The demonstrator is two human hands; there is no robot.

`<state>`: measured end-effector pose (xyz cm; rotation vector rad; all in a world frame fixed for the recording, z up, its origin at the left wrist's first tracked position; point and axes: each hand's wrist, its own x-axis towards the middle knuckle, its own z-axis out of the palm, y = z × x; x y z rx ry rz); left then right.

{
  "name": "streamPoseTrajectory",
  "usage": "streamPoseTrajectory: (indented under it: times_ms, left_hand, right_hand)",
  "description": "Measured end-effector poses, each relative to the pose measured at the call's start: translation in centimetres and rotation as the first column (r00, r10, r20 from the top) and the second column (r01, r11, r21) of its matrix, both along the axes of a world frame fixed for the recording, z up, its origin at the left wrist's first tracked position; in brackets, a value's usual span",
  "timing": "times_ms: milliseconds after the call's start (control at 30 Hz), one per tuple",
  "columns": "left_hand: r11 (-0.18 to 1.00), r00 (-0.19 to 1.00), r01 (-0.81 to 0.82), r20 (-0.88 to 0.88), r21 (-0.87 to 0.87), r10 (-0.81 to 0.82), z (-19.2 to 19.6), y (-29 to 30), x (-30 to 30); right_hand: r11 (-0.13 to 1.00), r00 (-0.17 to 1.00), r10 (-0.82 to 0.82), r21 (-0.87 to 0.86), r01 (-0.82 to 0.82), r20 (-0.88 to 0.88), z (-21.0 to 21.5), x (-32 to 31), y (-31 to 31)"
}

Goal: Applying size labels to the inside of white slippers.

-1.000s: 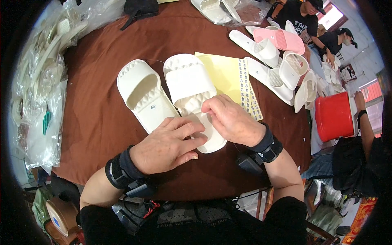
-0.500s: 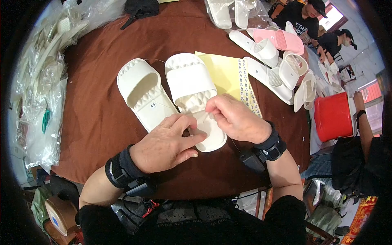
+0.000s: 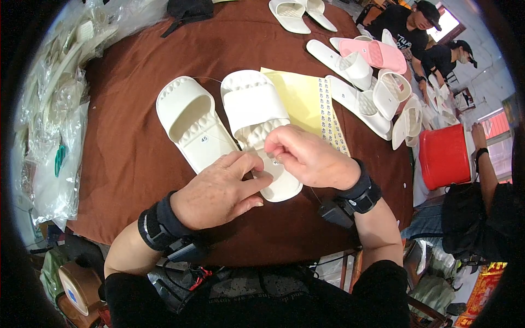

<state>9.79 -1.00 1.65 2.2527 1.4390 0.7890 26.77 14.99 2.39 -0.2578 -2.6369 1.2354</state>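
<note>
Two white slippers lie side by side before me, toes pointing away. The left slipper (image 3: 210,148) bears a small round number sticker (image 3: 204,139) on its insole. My left hand (image 3: 221,188) grips the near left edge of the right slipper (image 3: 284,186), its fingers over the insole. Above that insole my right hand (image 3: 311,156) is closed in a pinch; whatever its fingertips hold is hidden. A round sticker shows partly beneath those fingers. Partly under the right slipper, a yellow sheet (image 3: 295,98) carries rows of round stickers.
Clear plastic bags (image 3: 63,126) with green-handled scissors (image 3: 59,158) line the left side. More white slippers (image 3: 369,112) and a pink slipper (image 3: 377,54) lie to the right, by a red tub (image 3: 445,156). Other people work at the far right. A black cloth item (image 3: 188,12) lies at the back.
My right hand has shifted slightly left, and a sticker now shows beneath its fingers. My left hand has barely moved. At the back, white slippers now lie without the plastic over them.
</note>
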Motion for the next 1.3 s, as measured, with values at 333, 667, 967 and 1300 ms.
streamPoseTrajectory:
  times_ms: [333,667,967,1300]
  left_hand:
    - [1.0,1.0,0.009,0.013,0.017,-0.009,-0.1,0.0,-0.1]
    - [0.995,0.995,-0.1,0.008,0.019,0.099,-0.5,0.1,0.4]
    - [0.994,0.995,-0.101,-0.015,0.028,0.102,-0.5,0.1,0.5]
    - [0.995,0.994,-0.104,-0.037,0.014,0.104,-0.2,0.0,0.5]
  right_hand:
    - [0.955,0.991,0.094,0.29,-0.064,-0.091,-0.3,-0.9,-0.6]
    - [0.935,0.992,0.095,0.35,-0.059,-0.087,-0.8,-1.0,-0.7]
    - [0.966,0.995,-0.035,0.253,0.059,-0.098,-1.3,-0.7,-0.5]
    - [0.986,0.991,-0.108,0.116,0.116,-0.074,-1.2,-0.7,-0.7]
